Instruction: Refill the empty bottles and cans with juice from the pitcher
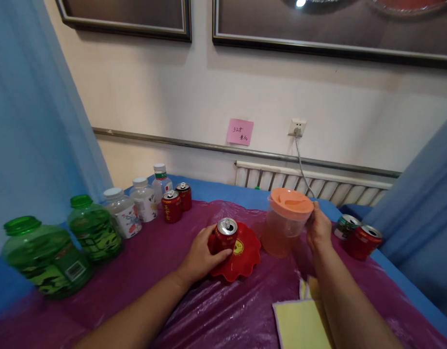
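My left hand [203, 254] is wrapped round an opened red drink can [227, 233], which is upright over a red scalloped plate [245, 261]. Whether the can touches the plate I cannot tell. To the right of the plate is a clear plastic pitcher [281, 235] with an orange lid [292, 202] and amber liquid in its lower part. My right hand [319, 227] grips the pitcher at its handle side; the fingers are partly hidden behind it. The pitcher looks nearly upright.
Green jugs [45, 257], clear bottles [123, 213] and two red cans [171, 206] stand at left. More cans [363, 241] are at right. Yellow cloths [303, 322] lie by my right forearm on the purple plastic sheet [209, 315]. A radiator [267, 175] is behind.
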Motion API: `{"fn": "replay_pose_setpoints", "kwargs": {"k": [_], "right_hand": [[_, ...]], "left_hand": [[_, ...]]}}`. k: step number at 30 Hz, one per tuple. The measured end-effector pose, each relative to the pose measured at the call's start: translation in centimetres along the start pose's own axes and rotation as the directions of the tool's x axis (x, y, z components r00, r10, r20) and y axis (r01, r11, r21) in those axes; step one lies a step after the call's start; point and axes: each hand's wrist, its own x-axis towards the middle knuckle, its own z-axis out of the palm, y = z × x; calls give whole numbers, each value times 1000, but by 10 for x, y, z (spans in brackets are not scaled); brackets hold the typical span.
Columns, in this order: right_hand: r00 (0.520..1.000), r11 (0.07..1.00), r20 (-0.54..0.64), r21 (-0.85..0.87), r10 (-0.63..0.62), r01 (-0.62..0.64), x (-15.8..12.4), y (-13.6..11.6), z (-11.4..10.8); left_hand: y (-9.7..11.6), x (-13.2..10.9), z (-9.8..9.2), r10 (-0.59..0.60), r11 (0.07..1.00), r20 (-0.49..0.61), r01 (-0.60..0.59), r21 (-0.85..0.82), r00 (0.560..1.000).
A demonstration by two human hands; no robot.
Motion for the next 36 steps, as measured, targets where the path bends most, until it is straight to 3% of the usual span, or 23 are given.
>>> {"fn": "replay_pose_setpoints", "kwargs": {"k": [9, 15, 20, 25, 30, 36], "right_hand": [[998, 998, -64, 62, -21, 25, -16, -26, 16], [992, 992, -57, 48, -113, 115, -12, -71, 32], [975, 976, -38, 5, -218, 218, -23, -106, 59], [962, 961, -48, -85, -268, 263, -47, -109, 75], [968, 959, 57, -138, -243, 248, -53, -104, 63], [959, 924, 85, -256, -272, 285, -48, -110, 53]], "left_hand": [[0, 1, 1, -32, 999, 23, 32, -30, 999], [-3, -1, 5, -18, 999, 47, 20, -49, 999], [-3, -4, 4, -19, 1000, 32, 20, -20, 999], [0, -6, 0, -40, 999, 20, 40, -4, 999], [2, -7, -2, -18, 1000, 41, 18, 11, 999], [3, -7, -2, -1, 1000, 63, -1, 25, 998]]}}
